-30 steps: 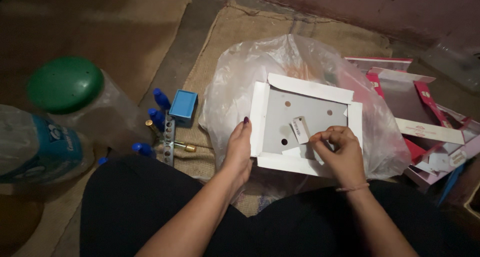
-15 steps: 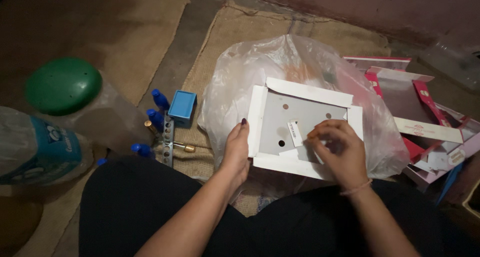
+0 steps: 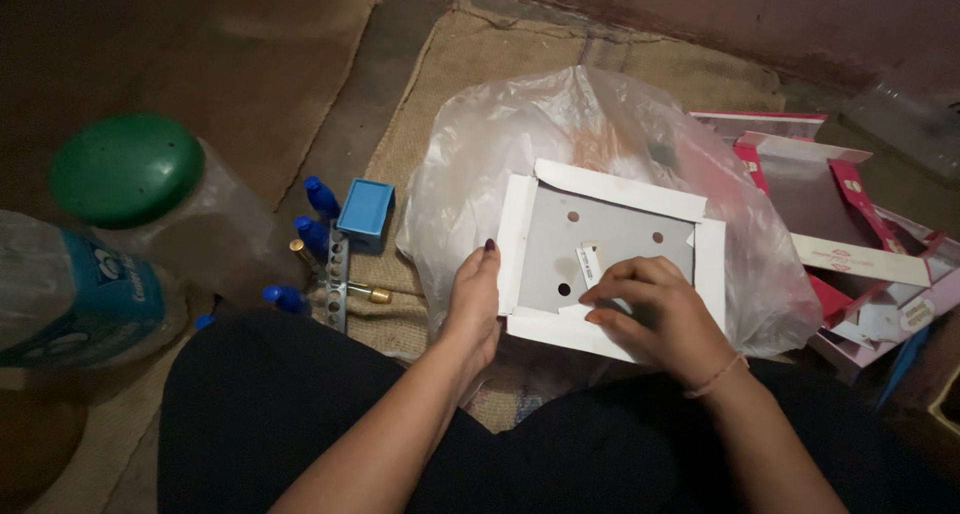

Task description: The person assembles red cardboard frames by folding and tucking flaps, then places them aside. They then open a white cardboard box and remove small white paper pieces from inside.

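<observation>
Burlap sacking [image 3: 560,49] covers most of the dim floor, with a brownish mat [image 3: 240,64] further left and a dark reddish wall [image 3: 750,4] running along the top. White cardboard tray [image 3: 610,239] with a grey punched panel sits on a clear plastic bag [image 3: 560,124] right in front of the knees; left hand [image 3: 473,299] is closed on its left edge, right hand [image 3: 650,309] has its fingertips pinched on a little white strip [image 3: 590,262] on the panel. Off left there's a green-lidded jar [image 3: 125,169], a plastic bottle [image 3: 70,294], a small blue box [image 3: 365,209] and blue-capped bits [image 3: 310,234], with pink-and-white cartons [image 3: 850,234] piled on the right.
</observation>
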